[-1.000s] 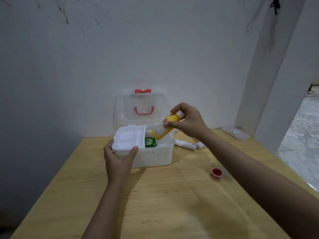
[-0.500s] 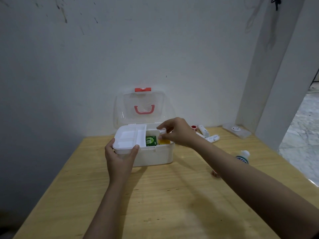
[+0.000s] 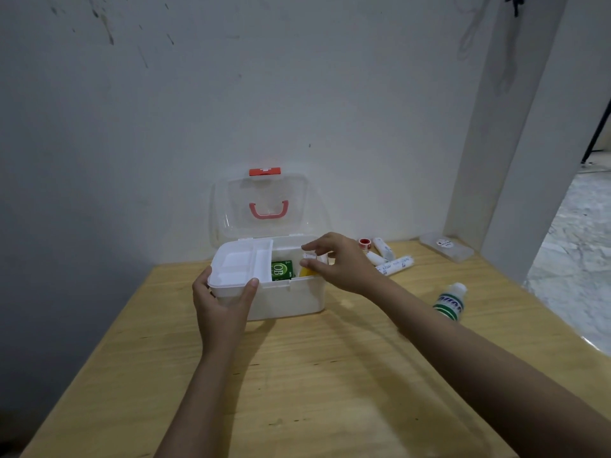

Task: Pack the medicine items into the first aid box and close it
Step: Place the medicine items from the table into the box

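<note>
Since the earlier frames, the yellow bottle (image 3: pixel 305 272) has gone from tilted above the opening to down inside the first aid box (image 3: pixel 291 297), just beside the green packet (image 3: pixel 282 270) already lodged there. Right hand (image 3: pixel 340 264) hovers over the box's right half, fingers curled loosely around the bottle's white cap; whether they grip it or have just let go cannot be told. Left hand (image 3: pixel 222 302) clasps the box's front left corner, thumb on the rim under the white tray (image 3: pixel 241 264), steadying it. Clear lid (image 3: pixel 264 206) stands upright against the wall, so closing is not yet done. Judged progress: early to middle. Two items are in; outstanding on the table (image 3: pixel 330 391) are a green-and-white bottle (image 3: pixel 450 303) to the right, several white bandage rolls (image 3: pixel 390 261) and a red-cored tape roll (image 3: pixel 364 243) behind the right hand. A flat clear case (image 3: pixel 446 246) lies near the far corner; whether it belongs to the set is unclear. Both forearms extend forward, the right crossing diagonally from the lower right.
</note>
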`<state>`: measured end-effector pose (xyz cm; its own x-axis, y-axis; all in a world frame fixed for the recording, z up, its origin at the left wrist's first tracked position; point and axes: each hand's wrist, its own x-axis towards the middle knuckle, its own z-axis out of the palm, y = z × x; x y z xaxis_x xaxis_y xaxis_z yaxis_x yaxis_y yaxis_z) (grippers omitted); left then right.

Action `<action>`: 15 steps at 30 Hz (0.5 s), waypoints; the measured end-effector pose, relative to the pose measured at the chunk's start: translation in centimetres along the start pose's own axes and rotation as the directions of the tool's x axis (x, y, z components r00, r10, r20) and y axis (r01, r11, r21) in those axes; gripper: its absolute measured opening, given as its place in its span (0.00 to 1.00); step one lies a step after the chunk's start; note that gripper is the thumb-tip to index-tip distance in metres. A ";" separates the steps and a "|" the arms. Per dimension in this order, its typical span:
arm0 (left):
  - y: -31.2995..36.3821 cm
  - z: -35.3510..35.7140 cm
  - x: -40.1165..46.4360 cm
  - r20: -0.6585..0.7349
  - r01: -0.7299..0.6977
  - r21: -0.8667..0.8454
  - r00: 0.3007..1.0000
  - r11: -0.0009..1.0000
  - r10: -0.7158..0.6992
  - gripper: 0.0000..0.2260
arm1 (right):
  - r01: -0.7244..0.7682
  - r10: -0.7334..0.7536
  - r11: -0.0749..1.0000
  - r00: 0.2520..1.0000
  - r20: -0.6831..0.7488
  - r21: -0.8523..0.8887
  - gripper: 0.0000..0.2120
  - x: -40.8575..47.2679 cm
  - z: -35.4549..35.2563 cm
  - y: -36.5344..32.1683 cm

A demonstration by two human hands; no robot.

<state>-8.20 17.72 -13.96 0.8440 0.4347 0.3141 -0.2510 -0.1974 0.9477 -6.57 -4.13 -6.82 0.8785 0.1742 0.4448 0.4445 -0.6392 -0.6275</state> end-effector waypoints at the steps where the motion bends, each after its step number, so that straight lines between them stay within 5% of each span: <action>1: -0.1 0.0 0.0 -0.002 -0.001 -0.001 1.000 1.000 0.001 0.37 | -0.005 0.006 0.999 1.000 -0.030 0.033 0.14 -0.2 -0.2 0.3; 6: -0.5 0.0 0.0 -0.014 -0.008 -0.012 1.000 1.000 0.008 0.36 | -0.092 0.104 0.994 0.966 -0.238 0.060 0.08 -0.8 -2.2 3.9; 10: -0.6 0.2 -0.1 -0.026 -0.022 -0.009 0.999 1.000 0.022 0.35 | -0.268 0.223 0.959 0.913 -0.342 -0.092 0.10 -1.1 -5.6 9.8; 15: -0.8 0.4 -0.1 -0.045 -0.017 0.006 0.999 1.000 0.017 0.33 | -0.626 0.475 0.727 0.756 -0.451 -0.284 0.18 -1.9 -10.2 17.6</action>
<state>-7.86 17.53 -14.79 0.8173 0.4706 0.3326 -0.2622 -0.2103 0.9418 -2.20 -23.38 -12.16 0.7963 -0.5093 0.3263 -0.2762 -0.7862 -0.5529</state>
